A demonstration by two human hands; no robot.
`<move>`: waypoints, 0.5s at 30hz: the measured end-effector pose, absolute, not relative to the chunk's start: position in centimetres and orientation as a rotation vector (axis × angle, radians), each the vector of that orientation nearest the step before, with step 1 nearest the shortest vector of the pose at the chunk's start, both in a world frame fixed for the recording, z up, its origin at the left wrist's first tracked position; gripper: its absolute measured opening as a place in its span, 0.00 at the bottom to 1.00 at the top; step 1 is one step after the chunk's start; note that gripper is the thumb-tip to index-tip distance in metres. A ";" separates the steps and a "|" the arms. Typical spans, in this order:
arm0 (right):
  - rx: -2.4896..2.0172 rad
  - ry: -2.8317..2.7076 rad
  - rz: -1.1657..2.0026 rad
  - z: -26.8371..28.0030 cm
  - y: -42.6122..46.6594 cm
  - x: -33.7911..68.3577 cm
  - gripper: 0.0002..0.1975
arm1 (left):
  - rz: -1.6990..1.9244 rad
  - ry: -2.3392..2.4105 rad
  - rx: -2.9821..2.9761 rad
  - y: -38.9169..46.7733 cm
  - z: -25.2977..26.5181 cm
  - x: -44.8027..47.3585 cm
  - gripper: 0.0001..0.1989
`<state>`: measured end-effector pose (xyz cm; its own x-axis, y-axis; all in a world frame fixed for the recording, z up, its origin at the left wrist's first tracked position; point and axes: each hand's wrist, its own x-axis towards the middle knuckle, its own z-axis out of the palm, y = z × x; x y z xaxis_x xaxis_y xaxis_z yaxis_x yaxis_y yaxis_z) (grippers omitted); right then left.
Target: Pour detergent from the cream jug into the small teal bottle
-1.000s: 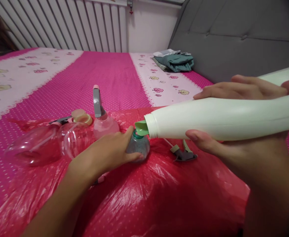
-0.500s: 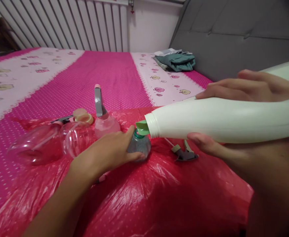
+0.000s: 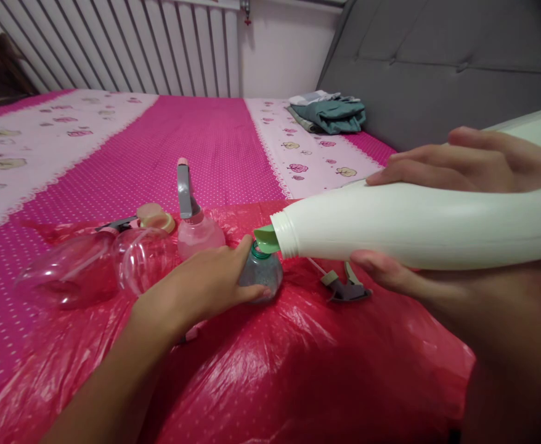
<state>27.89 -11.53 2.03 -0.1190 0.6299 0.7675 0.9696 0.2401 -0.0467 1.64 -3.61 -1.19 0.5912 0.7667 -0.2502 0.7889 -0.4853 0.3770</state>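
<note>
My left hand [image 3: 210,280] is closed round a small clear bottle [image 3: 273,274] with a green neck, which stands on a red plastic sheet [image 3: 261,370]. My right hand [image 3: 474,163] grips a large white jug [image 3: 390,225] tilted almost level. Its green pouring spout [image 3: 265,238] rests at the small bottle's mouth. Whether liquid is flowing I cannot make out. Just right of the small bottle lies a loose grey spray trigger head [image 3: 347,288]. A pink spray bottle [image 3: 200,234] with a grey trigger stands behind my left hand.
Clear empty-looking bottles [image 3: 69,271] lie on the sheet at left, near a yellowish cap [image 3: 154,217]. Folded clothes [image 3: 328,114] sit farther back on the pink bedspread [image 3: 206,142]. A grey padded headboard [image 3: 437,68] rises at right, and a radiator [image 3: 159,49] stands behind.
The jug's rear end has dipped very slightly. Both hands and the small bottle otherwise keep their places.
</note>
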 end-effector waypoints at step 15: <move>-1.456 -1.872 -0.676 2.3 -11.6 28.2 0.37 | -0.089 1.256 2.371 -3.6 -1.2 1.7 0.30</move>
<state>28.16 -11.55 2.33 -0.1599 0.6265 0.7629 0.9692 0.2461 0.0011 1.74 -3.56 -1.16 0.5827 0.7693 -0.2621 0.7986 -0.4823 0.3599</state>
